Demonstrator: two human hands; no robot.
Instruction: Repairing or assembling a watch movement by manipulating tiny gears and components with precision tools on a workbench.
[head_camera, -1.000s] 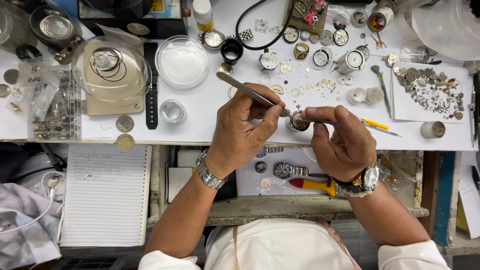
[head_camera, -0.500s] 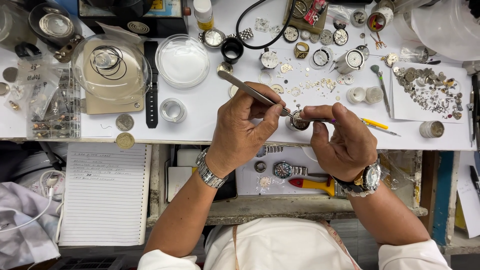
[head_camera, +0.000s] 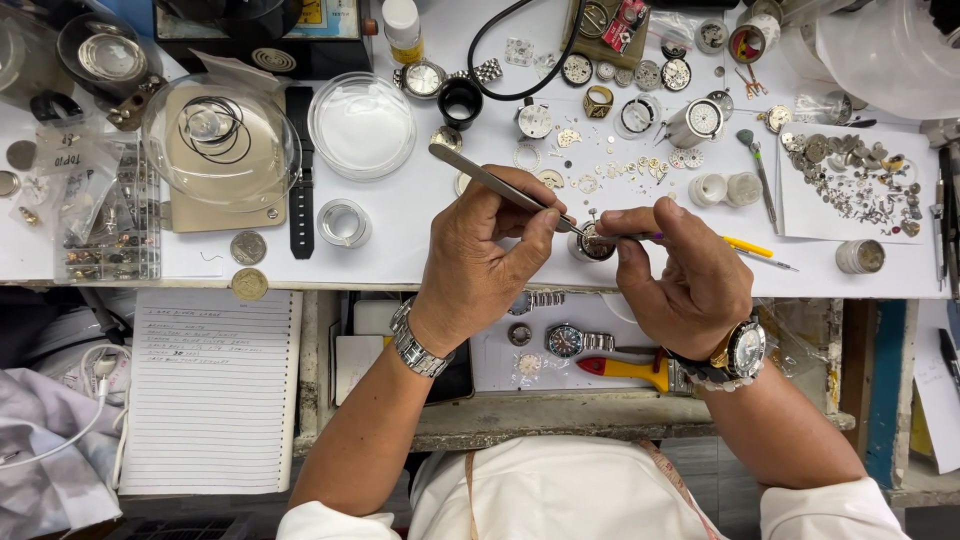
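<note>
My left hand (head_camera: 480, 262) grips metal tweezers (head_camera: 490, 182) whose tip reaches down to a small round watch movement (head_camera: 594, 243) near the white bench's front edge. My right hand (head_camera: 683, 277) pinches a thin tool with a purple tip (head_camera: 650, 237) and points it at the same movement from the right. Both hands meet over the movement and partly hide it. Each wrist wears a watch.
Loose watch parts (head_camera: 620, 165) and dials lie behind the hands. A paper with many tiny parts (head_camera: 850, 185) sits right, a glass dome (head_camera: 220, 140) and a clear dish (head_camera: 361, 110) left. A black strap (head_camera: 300, 180), a lined notebook (head_camera: 210, 390) and an open drawer with a wristwatch (head_camera: 565, 340) are nearby.
</note>
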